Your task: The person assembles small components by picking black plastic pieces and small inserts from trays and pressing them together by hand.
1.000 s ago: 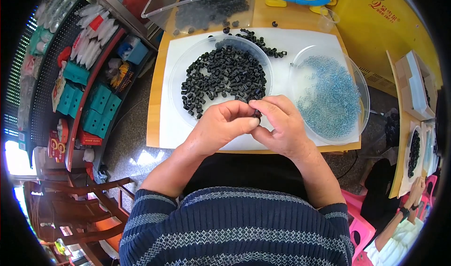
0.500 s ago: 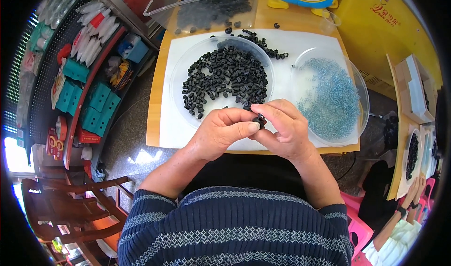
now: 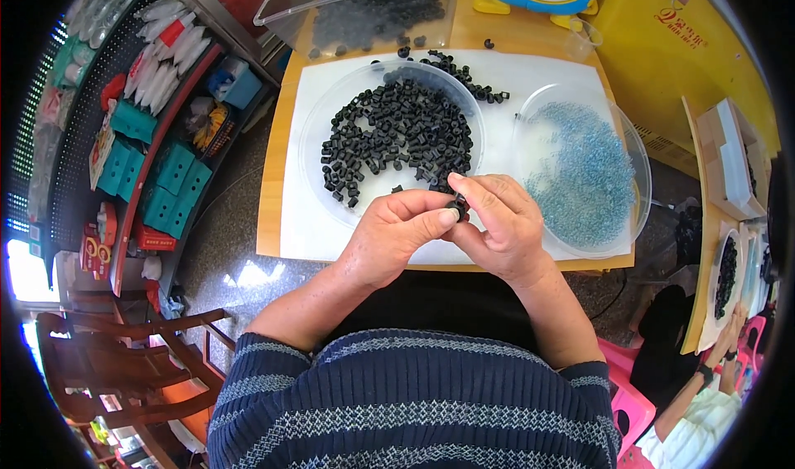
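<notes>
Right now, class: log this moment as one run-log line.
left hand: pinching small black part | right hand: pinching same part | behind: clear bowl of black parts | right: blue-bead bowl

One head-worn fisheye view looks steeply down from above the person's own chest, close over the fingers [image 3: 451, 214] pinched together at mid-frame. The desk [image 3: 269, 220] runs beyond the fingers toward the top edge; straight edges bow at the dark round rim. A shelf rack [image 3: 124, 137] curves well left of the fingers.
</notes>
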`<state>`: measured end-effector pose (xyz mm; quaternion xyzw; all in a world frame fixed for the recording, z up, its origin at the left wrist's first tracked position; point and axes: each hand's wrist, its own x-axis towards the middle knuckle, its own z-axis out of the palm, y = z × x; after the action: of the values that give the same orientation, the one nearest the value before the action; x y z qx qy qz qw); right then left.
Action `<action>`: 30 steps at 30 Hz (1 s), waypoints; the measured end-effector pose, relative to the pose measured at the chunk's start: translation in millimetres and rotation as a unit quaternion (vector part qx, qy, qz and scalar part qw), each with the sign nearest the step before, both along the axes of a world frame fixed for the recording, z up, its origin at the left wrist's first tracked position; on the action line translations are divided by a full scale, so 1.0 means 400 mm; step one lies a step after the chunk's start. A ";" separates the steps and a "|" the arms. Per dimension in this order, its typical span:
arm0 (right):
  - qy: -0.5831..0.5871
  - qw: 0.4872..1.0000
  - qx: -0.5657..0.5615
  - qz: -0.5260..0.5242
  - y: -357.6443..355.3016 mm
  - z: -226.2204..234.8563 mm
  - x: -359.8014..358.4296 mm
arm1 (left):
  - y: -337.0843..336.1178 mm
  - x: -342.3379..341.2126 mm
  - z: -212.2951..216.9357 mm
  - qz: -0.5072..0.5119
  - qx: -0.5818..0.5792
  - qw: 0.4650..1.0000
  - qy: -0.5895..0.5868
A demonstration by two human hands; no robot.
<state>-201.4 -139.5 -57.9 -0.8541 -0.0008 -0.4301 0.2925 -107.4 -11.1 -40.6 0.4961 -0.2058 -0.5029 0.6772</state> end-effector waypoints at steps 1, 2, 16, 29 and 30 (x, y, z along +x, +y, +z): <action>0.003 1.000 0.006 0.007 0.000 0.000 -0.001 | 0.001 0.000 0.000 -0.008 -0.004 1.000 -0.006; 0.002 1.000 0.006 0.007 0.001 0.000 -0.001 | 0.000 -0.001 -0.002 -0.008 -0.004 1.000 -0.006; 0.005 1.000 0.017 -0.003 0.009 -0.013 0.003 | -0.002 -0.016 -0.021 0.026 -0.030 0.997 0.061; 0.004 0.998 -0.060 0.026 -0.015 0.005 0.010 | -0.008 -0.003 -0.005 0.016 -0.022 0.997 0.071; 0.014 0.998 -0.057 0.033 -0.017 0.010 0.008 | -0.005 0.006 0.001 -0.019 -0.011 0.998 0.061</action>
<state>-198.0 -146.3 -53.9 -0.8749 -0.0497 -0.4075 0.2570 -105.1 -13.2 -40.1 0.4531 -0.1791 -0.5426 0.6843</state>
